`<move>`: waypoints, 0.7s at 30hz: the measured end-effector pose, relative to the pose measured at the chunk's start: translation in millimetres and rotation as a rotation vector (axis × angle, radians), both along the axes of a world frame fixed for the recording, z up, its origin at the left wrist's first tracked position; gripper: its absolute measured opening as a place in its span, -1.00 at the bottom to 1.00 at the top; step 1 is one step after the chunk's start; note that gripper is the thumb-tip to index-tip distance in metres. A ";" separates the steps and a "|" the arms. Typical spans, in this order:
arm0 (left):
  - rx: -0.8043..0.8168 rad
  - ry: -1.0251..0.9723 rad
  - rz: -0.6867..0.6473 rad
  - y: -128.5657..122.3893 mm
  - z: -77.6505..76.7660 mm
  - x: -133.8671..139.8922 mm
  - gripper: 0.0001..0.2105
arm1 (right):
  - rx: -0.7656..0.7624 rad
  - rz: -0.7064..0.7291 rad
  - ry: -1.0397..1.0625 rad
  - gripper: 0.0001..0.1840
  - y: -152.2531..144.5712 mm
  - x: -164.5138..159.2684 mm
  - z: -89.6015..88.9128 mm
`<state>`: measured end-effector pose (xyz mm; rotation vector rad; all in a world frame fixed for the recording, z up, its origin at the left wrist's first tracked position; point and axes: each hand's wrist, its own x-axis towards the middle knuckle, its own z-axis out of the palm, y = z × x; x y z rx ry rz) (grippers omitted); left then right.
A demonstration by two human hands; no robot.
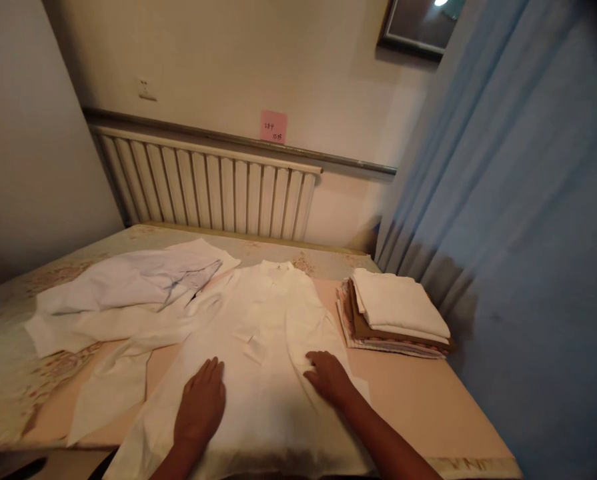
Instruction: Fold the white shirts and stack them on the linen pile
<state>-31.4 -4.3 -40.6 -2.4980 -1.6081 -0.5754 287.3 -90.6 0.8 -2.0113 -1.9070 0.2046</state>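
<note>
From ten o'clock round to one o'clock stands a plain cream wall point(218, 53), while a long blue fabric curtain point(523, 200) hangs in soft folds at three. Below the wall lies a desk point(8, 377) with a pale, flower-patterned cover, and over its nearer part a flat peach-coloured mat point(403, 390). A white ribbed metal radiator point(218, 193) runs along the wall at eleven. The white long-sleeved cloth shirt point(268, 407) is spread on the mat in the middle of the desk, collar toward twelve and hem toward six. At nine o'clock from its collar, a loose heap of white and pale lavender garments point(133, 280) lies rumpled; at three, a neat stack of folded cloth point(398, 303), white on top with brown beneath, sits near the curtain. A dark-framed picture point(413, 50) hangs at one. The left hand point(201, 403) rests palm down on the shirt, fingers straight and close together; the right hand point(328, 377), fingers bent, lies on its other half beside a lengthwise fold, and I cannot tell whether it pinches the cloth. Above the radiator are a square pink paper note point(274, 127) with handwriting and a small white socket point(146, 89).
</note>
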 end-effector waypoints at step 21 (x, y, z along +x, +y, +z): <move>0.008 -0.013 -0.004 -2.7 3.9 2.0 -0.60 | -0.316 0.014 0.422 -0.79 -11.0 -21.5 44.4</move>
